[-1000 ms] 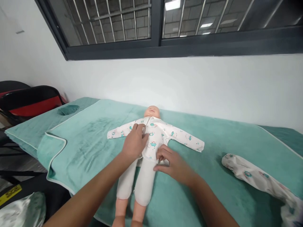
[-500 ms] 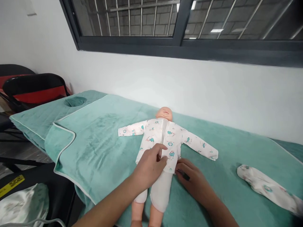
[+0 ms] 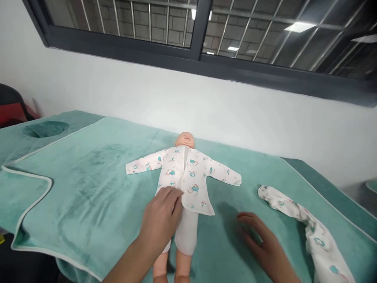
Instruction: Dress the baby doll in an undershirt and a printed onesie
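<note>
Where printed cloth jacket (image 3: pixel 193 179) parts, left hand (image 3: pixel 161 214) curls.

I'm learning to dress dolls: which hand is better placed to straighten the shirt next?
The left hand, probably: it is at the shirt, while the right hand is apart from it.

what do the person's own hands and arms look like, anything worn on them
Both the left hand and the right hand are bare human hands, with no glove visible. The left forearm narrows toward the wrist, and no sleeve, watch or bracelet shows on it. Little of the right arm is in frame. No ring shows, though some fingers are hidden or blurred.
</note>
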The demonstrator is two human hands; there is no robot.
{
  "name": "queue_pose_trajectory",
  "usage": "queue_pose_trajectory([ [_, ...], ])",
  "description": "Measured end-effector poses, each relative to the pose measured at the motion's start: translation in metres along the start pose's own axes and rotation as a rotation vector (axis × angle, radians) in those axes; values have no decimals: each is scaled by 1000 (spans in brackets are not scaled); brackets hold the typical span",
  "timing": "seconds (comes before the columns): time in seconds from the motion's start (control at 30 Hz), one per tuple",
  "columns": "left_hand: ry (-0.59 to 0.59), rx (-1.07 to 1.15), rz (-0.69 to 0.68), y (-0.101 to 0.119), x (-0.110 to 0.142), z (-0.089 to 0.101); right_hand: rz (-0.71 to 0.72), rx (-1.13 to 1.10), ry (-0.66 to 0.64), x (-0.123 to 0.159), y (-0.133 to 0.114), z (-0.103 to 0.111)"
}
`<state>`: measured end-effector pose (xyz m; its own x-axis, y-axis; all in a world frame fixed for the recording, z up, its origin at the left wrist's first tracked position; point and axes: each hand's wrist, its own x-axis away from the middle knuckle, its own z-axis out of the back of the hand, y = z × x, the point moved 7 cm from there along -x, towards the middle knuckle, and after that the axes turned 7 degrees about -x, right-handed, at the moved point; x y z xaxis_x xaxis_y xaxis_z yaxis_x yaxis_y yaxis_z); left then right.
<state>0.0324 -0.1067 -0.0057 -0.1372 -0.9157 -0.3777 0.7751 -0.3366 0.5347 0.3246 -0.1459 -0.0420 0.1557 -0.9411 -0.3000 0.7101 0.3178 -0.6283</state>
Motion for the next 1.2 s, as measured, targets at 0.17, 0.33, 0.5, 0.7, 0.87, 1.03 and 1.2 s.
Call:
queue_pose_trajectory([
  [0.17,200,-49,99,-28,18,7,-80,585,254,35,56,100],
  [0.33,141,110,269,-48,33,0,-298,808,202,53,118,143],
  [0.5,113,278,349,-52,47,-9,-363,919,193,39,113,135],
  [0.7,101,337,371,-50,58,-15,-324,914,164,-2,109,125],
  [0.87,226,193,296,-38,60,-2,-447,600,-25,-36,104,112],
  [1.03,89,296,85,22,45,3,-338,-303,-53,-46,-20,55],
  [1.2,-120,485,4,68,28,6,-380,-970,-177,-37,-113,-19],
])
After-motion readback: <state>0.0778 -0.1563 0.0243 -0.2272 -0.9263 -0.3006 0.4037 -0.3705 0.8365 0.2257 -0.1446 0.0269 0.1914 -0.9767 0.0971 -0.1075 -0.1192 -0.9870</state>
